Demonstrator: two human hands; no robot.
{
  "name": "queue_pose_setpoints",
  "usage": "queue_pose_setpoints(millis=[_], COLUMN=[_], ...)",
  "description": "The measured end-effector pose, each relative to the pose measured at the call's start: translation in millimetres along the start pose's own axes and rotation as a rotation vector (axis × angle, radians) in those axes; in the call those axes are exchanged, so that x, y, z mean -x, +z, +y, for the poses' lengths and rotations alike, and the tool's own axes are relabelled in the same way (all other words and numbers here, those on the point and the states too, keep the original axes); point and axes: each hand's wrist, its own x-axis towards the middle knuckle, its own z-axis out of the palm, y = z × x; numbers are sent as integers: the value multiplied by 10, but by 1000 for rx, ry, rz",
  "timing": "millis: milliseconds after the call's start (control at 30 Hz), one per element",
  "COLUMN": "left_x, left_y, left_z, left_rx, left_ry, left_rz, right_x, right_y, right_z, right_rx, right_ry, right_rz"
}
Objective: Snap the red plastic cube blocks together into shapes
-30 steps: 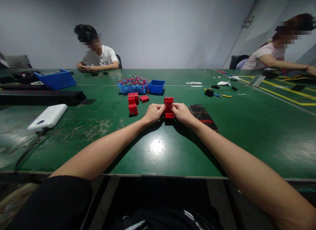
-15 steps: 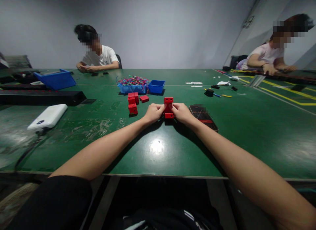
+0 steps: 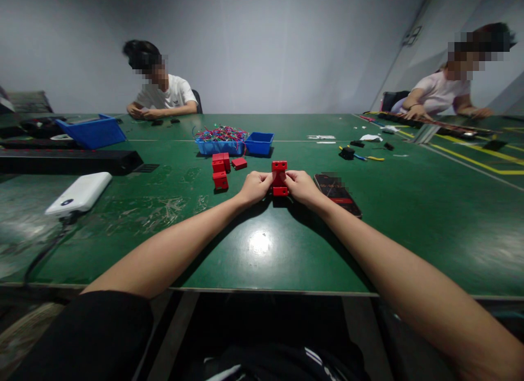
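Between my two hands stands a red block-like part [image 3: 280,179] with holes in its upper and lower ends. My left hand [image 3: 257,186] pinches it from the left side, thumb against its face. From the right, my right hand [image 3: 302,186] grips the same part, also with the thumb on the face. The fingers behind it are hidden. More red blocks [image 3: 220,168] are grouped to the left of my left hand, and a flat red piece [image 3: 239,164] lies beside them. A phone [image 3: 338,195] rests just right of my right hand.
Behind the blocks are a blue bin full of thin coloured wires [image 3: 221,145] and a smaller blue bin [image 3: 259,144]. A white power bank [image 3: 79,194] with a cable lies left. Cutters [image 3: 360,155] lie right. Two people [image 3: 167,94] sit across the green table [image 3: 262,261].
My hands and the red part have stayed in place. The person at the right has shifted an arm to the left, and the long strip near that person has moved.
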Motion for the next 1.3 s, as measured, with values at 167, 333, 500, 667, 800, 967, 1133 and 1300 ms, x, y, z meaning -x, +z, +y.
queue_pose_setpoints(millis=[167, 333, 500, 667, 800, 967, 1133, 1300], left_x=[-4, -16, -32, -43, -59, -78, -68, -26], left_y=[5, 13, 22, 26, 29, 33, 31, 33], left_z=[-20, -41, -67, -73, -77, -79, -49, 10], left_rx=[6, -15, -55, -42, -54, -96, -140, -266], left_ry=[-7, 8, 40, 25, 5, -32, -37, 15], left_rz=[-5, -3, 3, 9, 13, -7, -2, 65], right_x=[11, 10, 7, 50, 107, 148, 155, 140], right_y=[-8, -2, 17, 2, -24, -45, -58, -60], right_z=[-19, -14, -9, -92, -183, -245, -263, -249], right_rx=[0, 31, 51, 132, 221, 274, 290, 309], right_ry=[2, 6, 20, 8, -60, -93, -97, -110], right_rz=[0, 3, 13, 59, 140, 173, 167, 138])
